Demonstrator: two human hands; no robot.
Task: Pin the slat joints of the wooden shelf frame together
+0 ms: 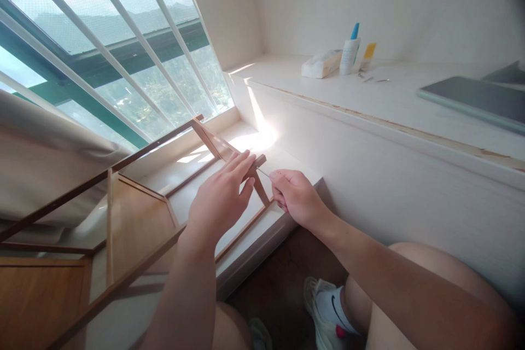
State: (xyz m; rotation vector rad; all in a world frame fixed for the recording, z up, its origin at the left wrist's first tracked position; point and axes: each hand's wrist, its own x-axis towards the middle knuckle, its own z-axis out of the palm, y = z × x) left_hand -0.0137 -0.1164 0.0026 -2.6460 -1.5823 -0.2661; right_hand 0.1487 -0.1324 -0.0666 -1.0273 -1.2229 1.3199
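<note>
A brown wooden frame with slats and panels lies tilted on the white window ledge. My left hand is laid over the end of its near rail, fingers stretched along the far side and thumb on the near side, holding it. Close by, my right hand is closed, pinching a thin metal rod. The rod's far tip meets the rail end beside my left fingers. Its other end is hidden in my fist, so the exact kind of tool does not show.
On the raised white shelf stand a tissue pack, a white bottle with a blue nozzle, a yellow-topped packet and small metal pieces. A dark flat device lies at right. A barred window and curtain are at left.
</note>
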